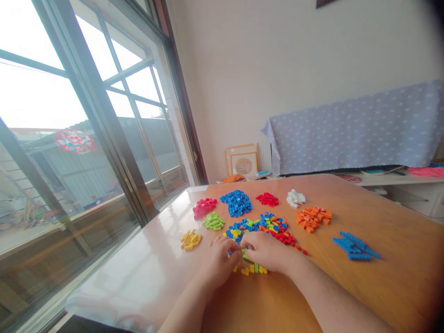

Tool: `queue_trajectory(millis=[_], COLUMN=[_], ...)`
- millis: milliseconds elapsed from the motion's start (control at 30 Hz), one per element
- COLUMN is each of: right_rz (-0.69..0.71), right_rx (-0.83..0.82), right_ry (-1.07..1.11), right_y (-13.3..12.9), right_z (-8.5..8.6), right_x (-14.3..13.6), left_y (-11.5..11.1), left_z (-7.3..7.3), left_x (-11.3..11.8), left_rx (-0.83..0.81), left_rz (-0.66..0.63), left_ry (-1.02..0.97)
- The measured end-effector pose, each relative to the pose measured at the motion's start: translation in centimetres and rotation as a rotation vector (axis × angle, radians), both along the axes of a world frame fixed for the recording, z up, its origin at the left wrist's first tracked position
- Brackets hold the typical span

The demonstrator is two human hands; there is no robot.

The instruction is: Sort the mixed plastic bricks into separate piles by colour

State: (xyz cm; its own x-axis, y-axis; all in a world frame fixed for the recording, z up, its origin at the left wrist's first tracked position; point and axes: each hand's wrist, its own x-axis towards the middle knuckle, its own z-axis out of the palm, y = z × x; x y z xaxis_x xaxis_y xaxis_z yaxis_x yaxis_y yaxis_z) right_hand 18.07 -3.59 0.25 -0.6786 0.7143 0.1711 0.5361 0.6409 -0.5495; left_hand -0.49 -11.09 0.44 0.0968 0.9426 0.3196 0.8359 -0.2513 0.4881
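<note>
Near the middle of the wooden table (277, 300), my left hand (222, 259) and my right hand (265, 249) meet at the near edge of a mixed pile of small plastic pieces (256, 225). The fingers of both hands are curled and closed, with bits of blue and green showing around the fingertips; what they pinch is too small to make out. Yellow and green pieces (255, 269) lie just below my hands. Red pieces (286, 238) spread along the right side of the mixed pile.
Sorted piles surround it: yellow (190, 239), light green (214, 221), pink-red (204, 207), blue (236, 202), red (267, 199), white (296, 198), orange (313, 218) and long blue pieces (355, 246). A window (138, 115) stands left; a cloth-covered object (354, 132) is behind.
</note>
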Motion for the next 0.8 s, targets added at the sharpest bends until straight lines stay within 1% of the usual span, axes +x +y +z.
queue_trajectory(millis=[100,200,333,533,700,800], right_rz=[0.01,0.01,0.009,0.002,-0.014,-0.061], right_rx=[-0.029,-0.043,-0.018,0.008,0.016,0.002], right_ry=[0.027,0.056,0.06,0.068,0.093,0.097], right_y=[-0.1,-0.2,0.0,0.3,0.0,-0.1], right_z=[0.1,0.1,-0.2,-0.7,-0.4,0.0], right_x=[-0.1,-0.2,-0.5,-0.8,-0.8,-0.6], left_y=[0.0,-0.1,0.2,0.6,1.2,2.1], left_z=[-0.1,-0.2,-0.6,-1.2,-1.0,-0.8], left_x=[-0.1,-0.2,-0.4,-0.5,-0.6,-1.9], left_rx=[0.02,0.075,0.104,0.11,0.119,0.167], left_rz=[0.003,-0.001,-0.03,-0.045,0.016,0.079], left_ry=[-0.025,-0.056,-0.091,-0.082,-0.024,0.043])
